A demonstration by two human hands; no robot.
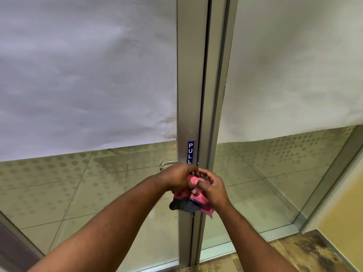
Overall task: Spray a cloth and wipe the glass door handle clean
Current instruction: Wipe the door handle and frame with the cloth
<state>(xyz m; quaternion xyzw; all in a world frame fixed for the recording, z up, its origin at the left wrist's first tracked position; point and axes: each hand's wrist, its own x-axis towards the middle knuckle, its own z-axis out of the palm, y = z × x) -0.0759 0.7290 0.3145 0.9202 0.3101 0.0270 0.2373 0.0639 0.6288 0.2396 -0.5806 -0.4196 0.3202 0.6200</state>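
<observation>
A pink and dark grey cloth [191, 203] is bunched between both my hands, right in front of the aluminium door stile [188, 114]. My left hand [176, 178] grips its top from the left. My right hand [213, 188] closes on it from the right. Just left of my left hand, a short piece of the silver door handle [166, 164] shows through the glass; the rest is hidden behind my hands. A blue PULL sticker [190, 152] sits on the stile just above them. No spray bottle is in view.
Glass door panels [88, 193] stand on both sides of the stile, with white paper [78, 75] covering their upper part. A second frame post [218, 114] stands to the right of the stile. A yellow wall [345, 209] and patterned carpet [306, 254] lie at lower right.
</observation>
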